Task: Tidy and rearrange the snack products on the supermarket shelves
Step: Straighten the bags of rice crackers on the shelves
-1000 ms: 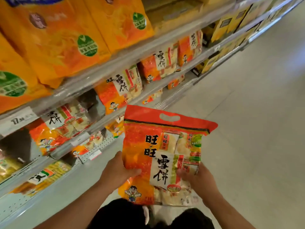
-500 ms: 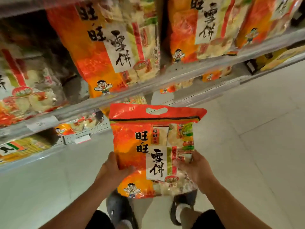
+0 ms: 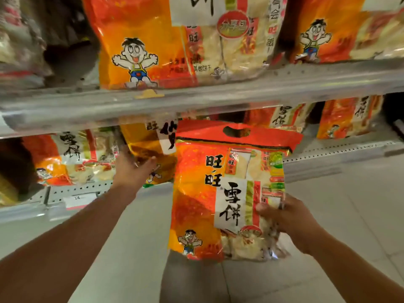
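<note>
The right hand point(image 3: 290, 217) grips a red-orange snack bag point(image 3: 220, 193) by its lower right edge, upright in front of the lower shelf point(image 3: 328, 154). The left hand point(image 3: 133, 169), fingers spread, touches a golden bag point(image 3: 144, 147) standing on that shelf, just left of the held one. More bags point(image 3: 72, 158) flank it, and the upper shelf point(image 3: 196, 99) overhangs them with another bag point(image 3: 166, 42).

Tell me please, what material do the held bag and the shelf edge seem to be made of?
Held bag: looks like thin glossy plastic film, printed orange and red; it shines, crinkles, and has clear parts showing white crackers inside. Right hand grips it.

Shelf edge: probably painted metal, matte grey, with small punched holes; a clear plastic strip seems to cover its front, though blur leaves this uncertain.
</note>
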A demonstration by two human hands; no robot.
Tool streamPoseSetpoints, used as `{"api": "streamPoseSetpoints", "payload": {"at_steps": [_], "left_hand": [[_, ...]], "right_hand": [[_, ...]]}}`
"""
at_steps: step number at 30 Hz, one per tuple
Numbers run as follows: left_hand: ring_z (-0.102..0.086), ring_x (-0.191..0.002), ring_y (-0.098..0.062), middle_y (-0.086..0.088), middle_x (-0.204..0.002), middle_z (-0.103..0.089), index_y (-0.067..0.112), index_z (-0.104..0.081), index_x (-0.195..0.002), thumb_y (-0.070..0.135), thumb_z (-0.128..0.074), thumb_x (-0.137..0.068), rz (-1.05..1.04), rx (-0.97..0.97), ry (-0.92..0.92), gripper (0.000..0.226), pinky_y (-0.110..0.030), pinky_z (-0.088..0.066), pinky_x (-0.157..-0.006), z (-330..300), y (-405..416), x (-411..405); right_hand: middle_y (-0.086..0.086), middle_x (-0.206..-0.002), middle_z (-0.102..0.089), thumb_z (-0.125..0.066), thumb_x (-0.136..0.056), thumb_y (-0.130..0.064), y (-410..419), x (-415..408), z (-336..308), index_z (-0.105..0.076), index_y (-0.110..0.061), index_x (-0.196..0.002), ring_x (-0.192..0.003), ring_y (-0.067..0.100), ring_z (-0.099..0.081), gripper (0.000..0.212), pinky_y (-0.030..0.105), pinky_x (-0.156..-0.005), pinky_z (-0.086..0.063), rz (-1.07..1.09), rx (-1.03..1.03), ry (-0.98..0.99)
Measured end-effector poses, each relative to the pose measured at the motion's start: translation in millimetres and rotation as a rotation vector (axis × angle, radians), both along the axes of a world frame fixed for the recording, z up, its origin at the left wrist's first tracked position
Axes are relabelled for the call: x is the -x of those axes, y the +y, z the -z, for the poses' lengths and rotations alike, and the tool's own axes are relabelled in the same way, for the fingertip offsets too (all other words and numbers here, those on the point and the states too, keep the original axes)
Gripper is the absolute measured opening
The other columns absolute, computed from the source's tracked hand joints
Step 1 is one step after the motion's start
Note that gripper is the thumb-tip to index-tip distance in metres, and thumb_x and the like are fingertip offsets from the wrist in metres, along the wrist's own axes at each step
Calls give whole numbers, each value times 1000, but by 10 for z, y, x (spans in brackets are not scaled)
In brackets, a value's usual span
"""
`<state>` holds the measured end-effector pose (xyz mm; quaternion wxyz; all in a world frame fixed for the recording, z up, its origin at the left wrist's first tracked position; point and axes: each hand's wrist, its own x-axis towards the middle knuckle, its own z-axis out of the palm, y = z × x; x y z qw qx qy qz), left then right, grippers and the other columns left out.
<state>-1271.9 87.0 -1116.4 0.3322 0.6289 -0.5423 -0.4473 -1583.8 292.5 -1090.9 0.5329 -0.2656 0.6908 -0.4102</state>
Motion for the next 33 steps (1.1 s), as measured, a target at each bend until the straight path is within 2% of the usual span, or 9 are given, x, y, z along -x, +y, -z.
{"api": "streamPoseSetpoints", "payload": {"at_steps": [4, 8, 12, 15, 19, 23, 25, 29, 33], "left_hand": [[-62, -107, -28, -4, -119, -64, 21, -40, -133, 29, -86, -70, -175, -66, 38, 79, -45, -53, -89, 276, -326, 107], [-64, -98, -28, 0, -98, -65, 19, -57, -111, 25, -84, -74, -228, -109, -23, 46, -34, -50, -72, 234, -392, 143], [-65, -80, -13, 4, -89, -67, 16, -59, -103, 17, -79, -80, -183, -85, 104, 30, -26, -47, -59, 20, -388, 160], [-66, -78, -10, 7, -89, -69, 19, -58, -112, 9, -78, -80, -187, -102, 171, 39, -29, -52, -62, -141, -225, -77], [-67, -88, -20, 3, -98, -69, 28, -52, -116, 3, -74, -82, -267, -153, 186, 47, -38, -54, -67, -229, 230, -618], [-66, -95, -30, -9, -111, -67, 24, -50, -124, 2, -72, -84, -336, -220, 161, 51, -52, -55, -79, -288, 677, -1028], [-67, -93, -33, -15, -112, -67, 24, -51, -119, -2, -72, -83, -381, -225, 138, 49, -56, -54, -82, -291, 886, -1126], [-67, -94, -40, -17, -110, -67, 23, -53, -115, -3, -71, -82, -463, -255, 158, 46, -64, -52, -84, -172, 1363, -1244], [-69, -91, -38, -14, -105, -69, 36, -58, -100, -2, -72, -82, -590, -261, 145, 44, -63, -54, -81, -41, 1924, -1231]], "right_hand": [[9, -105, -74, -88, -61, -25, -73, 169, 96, -73, -26, -103, -93, 27, -72, 45, 32, -65, -59, -25, 71, -42], [7, -98, -75, -85, -58, -26, -38, 187, 120, -72, -23, -100, -89, 27, -73, 44, 42, -76, -57, 32, 48, -19], [11, -99, -75, -82, -62, -25, -8, 168, 133, -68, -15, -105, -90, 30, -72, 47, 51, -86, -54, 28, -5, -4], [22, -101, -71, -81, -66, -17, -74, 226, 125, -66, -8, -107, -92, 42, -69, 44, 58, -85, -54, 7, -11, 3], [11, -107, -73, -77, -66, -12, -335, 264, 49, -66, -12, -112, -96, 29, -71, 47, 49, -89, -52, -12, -4, -22], [7, -107, -73, -77, -66, -15, -777, 325, 11, -65, -15, -113, -105, 31, -65, 48, 58, -100, -42, -54, -11, -38], [5, -109, -73, -78, -67, -22, -1017, 296, 8, -64, -19, -114, -107, 32, -64, 50, 62, -97, -42, -110, -10, -10], [-10, -94, -75, -81, -63, -26, -1576, 187, 53, -64, -32, -101, -96, 18, -65, 42, 52, -93, -46, -105, 13, 36], [-2, -110, -68, -85, -59, -36, -2119, 170, 181, -60, -35, -104, -94, 28, -62, 51, 56, -75, -52, -85, -61, 85]]}}
